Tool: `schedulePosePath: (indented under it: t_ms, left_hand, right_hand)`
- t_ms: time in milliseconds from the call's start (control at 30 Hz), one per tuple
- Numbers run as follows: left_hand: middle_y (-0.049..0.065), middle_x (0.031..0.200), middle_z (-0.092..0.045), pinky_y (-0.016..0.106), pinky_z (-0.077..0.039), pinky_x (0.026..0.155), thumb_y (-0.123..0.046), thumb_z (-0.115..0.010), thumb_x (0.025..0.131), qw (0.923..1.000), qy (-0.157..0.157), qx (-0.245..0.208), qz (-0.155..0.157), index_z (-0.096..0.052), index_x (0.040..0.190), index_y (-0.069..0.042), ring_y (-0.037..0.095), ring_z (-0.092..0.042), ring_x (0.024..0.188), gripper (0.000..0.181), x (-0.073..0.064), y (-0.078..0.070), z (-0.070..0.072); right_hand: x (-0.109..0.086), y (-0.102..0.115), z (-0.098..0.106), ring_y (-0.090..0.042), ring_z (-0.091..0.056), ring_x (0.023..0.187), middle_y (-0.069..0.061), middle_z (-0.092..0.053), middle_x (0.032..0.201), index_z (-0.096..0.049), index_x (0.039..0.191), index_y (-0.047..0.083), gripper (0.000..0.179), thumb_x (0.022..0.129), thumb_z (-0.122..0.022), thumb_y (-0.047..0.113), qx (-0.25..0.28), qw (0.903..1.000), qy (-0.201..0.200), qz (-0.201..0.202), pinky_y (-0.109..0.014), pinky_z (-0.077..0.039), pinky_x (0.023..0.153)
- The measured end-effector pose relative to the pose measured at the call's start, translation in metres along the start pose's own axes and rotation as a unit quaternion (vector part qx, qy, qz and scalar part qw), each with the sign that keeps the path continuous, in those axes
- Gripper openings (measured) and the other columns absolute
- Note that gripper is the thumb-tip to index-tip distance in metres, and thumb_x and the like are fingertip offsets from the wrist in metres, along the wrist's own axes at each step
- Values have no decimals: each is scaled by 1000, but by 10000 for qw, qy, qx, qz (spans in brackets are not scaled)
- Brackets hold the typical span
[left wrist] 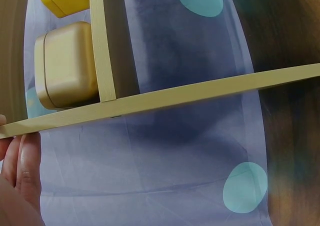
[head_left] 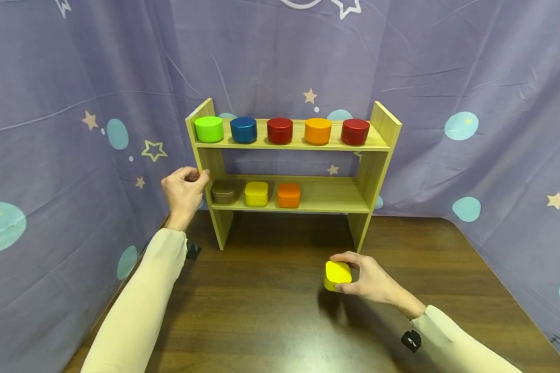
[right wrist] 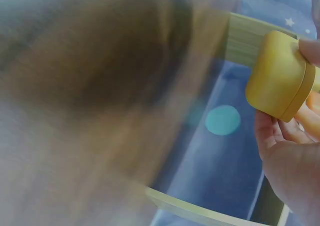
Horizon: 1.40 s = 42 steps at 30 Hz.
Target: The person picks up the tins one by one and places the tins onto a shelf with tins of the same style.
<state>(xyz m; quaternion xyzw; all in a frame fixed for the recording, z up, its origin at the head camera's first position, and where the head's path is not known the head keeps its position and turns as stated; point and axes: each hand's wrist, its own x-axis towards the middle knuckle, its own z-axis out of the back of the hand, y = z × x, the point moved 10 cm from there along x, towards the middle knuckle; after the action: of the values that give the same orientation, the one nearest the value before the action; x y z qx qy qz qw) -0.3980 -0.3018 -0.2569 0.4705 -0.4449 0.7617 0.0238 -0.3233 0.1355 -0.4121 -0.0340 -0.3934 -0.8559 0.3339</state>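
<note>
My right hand (head_left: 371, 280) holds a yellow rounded-square tin (head_left: 338, 275) between thumb and fingers, above the table in front of the shelf. In the right wrist view the yellow tin (right wrist: 280, 76) is tilted, with the thumb on one side and fingers on the other. My left hand (head_left: 183, 191) grips the left side panel of the wooden shelf (head_left: 326, 194). The left wrist view has fingers (left wrist: 29, 161) along one face of that panel and a fingertip at the other. Just inside the panel, a gold-brown tin (head_left: 223, 192) sits on the lower board.
Beside the gold-brown tin stand a yellow tin (head_left: 256, 194) and an orange tin (head_left: 289, 195). Round tins line the upper board: green (head_left: 209, 129), blue (head_left: 243, 130), red (head_left: 280, 131), orange (head_left: 318, 131) and another red (head_left: 355, 132). A purple curtain (head_left: 270, 62) hangs behind the brown table (head_left: 261, 311).
</note>
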Motion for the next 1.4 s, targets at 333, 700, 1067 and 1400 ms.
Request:
schedulePosePath:
  t_ms: [333, 700, 1067, 1400]
  left_hand:
    - [30, 81, -77, 2, -41, 66, -9, -82, 87, 9999, -61, -27, -95, -80, 83, 9, -24, -48, 62, 19, 0, 1, 0]
    - [29, 80, -77, 2, -41, 65, -9, -82, 87, 9999, -69, -37, -77, -80, 82, 8, -23, -49, 62, 18, 0, 4, -1]
    - [29, 81, -78, 2, -41, 65, -10, -82, 86, 10000, -28, 0, -67, -80, 84, 9, -24, -48, 62, 20, 0, 0, -1]
    - [29, 81, -78, 2, -41, 65, -11, -82, 87, 10000, -15, 7, -73, -80, 83, 9, -24, -48, 62, 20, 0, 1, -1]
  right_hand:
    - [38, 17, 38, -13, -70, 103, -19, -76, 127, -69, 136, -3, 59, 81, -90, 6, -35, 9998, -177, -33, -23, -57, 91]
    - [79, 37, 68, -29, -72, 112, -22, -75, 132, -69, 139, -4, 59, 84, -89, 7, -347, 9992, -208, 18, -24, -55, 95]
    - [109, 36, 81, -33, -74, 113, -23, -73, 136, -65, 144, -4, 61, 87, -84, 8, -126, 9994, -125, -304, -27, -57, 91]
    - [133, 31, 88, -26, -70, 99, -22, -77, 125, -68, 142, -1, 60, 86, -86, 11, -298, 9985, -190, -418, -22, -53, 83]
